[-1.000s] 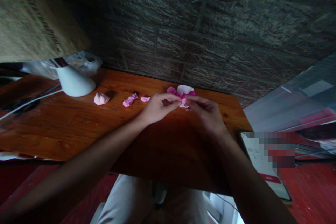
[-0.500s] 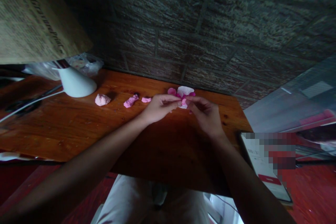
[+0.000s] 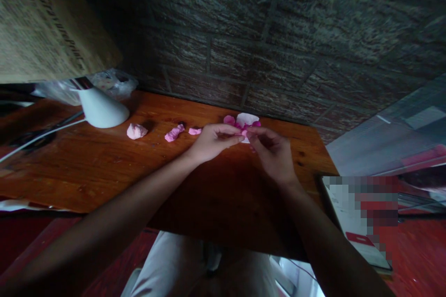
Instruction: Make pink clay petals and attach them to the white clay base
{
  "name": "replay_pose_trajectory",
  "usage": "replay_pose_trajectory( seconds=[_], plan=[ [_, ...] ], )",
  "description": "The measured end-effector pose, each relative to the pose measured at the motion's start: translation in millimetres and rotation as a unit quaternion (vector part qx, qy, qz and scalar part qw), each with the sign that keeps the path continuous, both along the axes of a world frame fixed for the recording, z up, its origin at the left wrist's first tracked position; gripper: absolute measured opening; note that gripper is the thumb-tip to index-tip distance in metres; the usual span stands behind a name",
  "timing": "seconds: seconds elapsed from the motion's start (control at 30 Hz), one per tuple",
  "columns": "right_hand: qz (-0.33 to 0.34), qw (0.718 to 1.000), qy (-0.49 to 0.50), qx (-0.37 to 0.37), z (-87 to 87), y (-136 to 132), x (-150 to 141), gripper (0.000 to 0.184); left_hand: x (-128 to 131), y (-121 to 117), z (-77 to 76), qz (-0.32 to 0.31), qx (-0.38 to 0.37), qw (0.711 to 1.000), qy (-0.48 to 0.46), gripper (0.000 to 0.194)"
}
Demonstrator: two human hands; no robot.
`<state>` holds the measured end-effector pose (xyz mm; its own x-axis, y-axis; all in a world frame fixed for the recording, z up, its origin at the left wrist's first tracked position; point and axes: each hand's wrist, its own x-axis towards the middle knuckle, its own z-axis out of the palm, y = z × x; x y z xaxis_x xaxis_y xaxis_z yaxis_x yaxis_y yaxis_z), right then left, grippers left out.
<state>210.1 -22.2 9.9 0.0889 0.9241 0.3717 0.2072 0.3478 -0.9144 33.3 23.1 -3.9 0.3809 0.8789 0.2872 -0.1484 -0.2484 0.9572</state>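
Note:
Between the fingertips of both hands is a small pink clay piece point(image 3: 245, 133), soft-looking and partly covered by the fingers. My left hand point(image 3: 212, 143) pinches it from the left, thumb and forefinger pressed together. From the other side my right hand point(image 3: 276, 152) closes on it with thumb and forefinger. Just behind the fingers lie a white rounded sheet point(image 3: 248, 118) and a flat pink petal-like disc point(image 3: 229, 120), with darker pink bits beside them. To the left on the wooden table point(image 3: 104, 167) rest a pale pink lump point(image 3: 136, 131), a longer pink lump point(image 3: 174, 133) and a smaller one point(image 3: 195, 131).
A lamp with a white base point(image 3: 104, 109) and a newsprint-patterned shade point(image 3: 45, 28) stands at the left. Dark scissors-like tools point(image 3: 33, 141) lie by its cable. A stone-block wall point(image 3: 223, 32) rises behind the table. A tablet-like panel point(image 3: 348, 213) sits at the right edge.
Both hands stay nearly in place around the pink clay piece, with only slight finger movement. The view has shifted a little.

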Motion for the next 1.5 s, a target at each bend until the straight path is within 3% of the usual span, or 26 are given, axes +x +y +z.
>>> replay_pose_trajectory(
  seconds=[0.27, 0.57, 0.8, 1.1, 1.3, 1.5],
  plan=[
    [0.018, 0.996, 0.069, -0.061, 3.2, 1.1, 1.7, 0.026, -0.8, -0.3, 0.7, -0.004, -0.002, 1.000, -0.008, 0.030],
    [-0.010, 1.000, 0.007, -0.015, -4.8, 0.1, -3.5, 0.031, 0.0, -0.5, -0.6, 0.004, -0.017, 1.000, -0.003, 0.033],
    [-0.009, 1.000, 0.010, 0.012, -6.1, -2.4, -6.4, 0.022, -0.3, -1.6, 2.1, -0.012, -0.039, 0.999, -0.006, 0.031],
    [-0.001, 0.991, -0.105, 0.081, -1.8, -2.7, 1.3, 0.018, -0.2, -0.4, 3.2, -0.009, -0.042, 0.999, -0.018, 0.029],
    [0.034, 0.987, -0.140, 0.070, 3.0, -4.2, 3.6, 0.027, -1.6, 0.3, 4.1, -0.012, -0.049, 0.998, -0.024, 0.029],
    [0.025, 0.973, -0.195, 0.119, 8.9, -7.3, 4.8, 0.029, -2.9, 0.5, 3.9, -0.017, -0.068, 0.997, -0.022, 0.027]
  ],
)
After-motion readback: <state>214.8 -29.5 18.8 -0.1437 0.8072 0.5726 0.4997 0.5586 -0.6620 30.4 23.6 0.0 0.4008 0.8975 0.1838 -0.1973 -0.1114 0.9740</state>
